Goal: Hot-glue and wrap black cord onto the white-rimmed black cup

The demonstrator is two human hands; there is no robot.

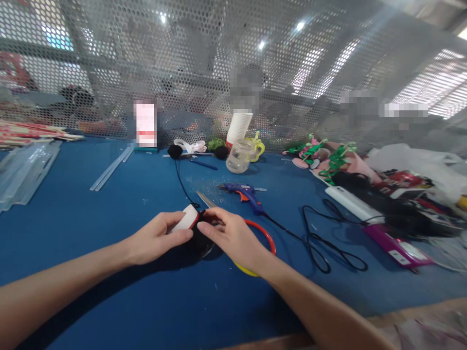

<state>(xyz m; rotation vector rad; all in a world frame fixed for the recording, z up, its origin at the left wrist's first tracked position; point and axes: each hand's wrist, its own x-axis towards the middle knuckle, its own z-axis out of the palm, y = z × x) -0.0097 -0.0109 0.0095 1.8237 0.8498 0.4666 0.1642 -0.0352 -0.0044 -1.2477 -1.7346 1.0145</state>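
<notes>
My left hand (156, 238) is closed on a small white piece with a red edge (187, 218), thumb on top and fingers below. My right hand (233, 236) rests beside it, fingers curled and pinching down on a black fluffy ball (199, 239) that sits on the blue table (109, 214). A red and yellow hoop (269, 239) lies under my right hand and shows on its right side. The two hands almost touch over the black ball.
A blue glue gun (245, 192) lies just beyond my hands, its black cord (321, 243) looping to the right. Farther back stand a clear mug (239, 156), paper cups (239, 127), black pompoms (175, 151). Clear strips (22, 170) lie left; craft clutter (365, 189) fills the right. A mesh screen (204, 63) closes the back.
</notes>
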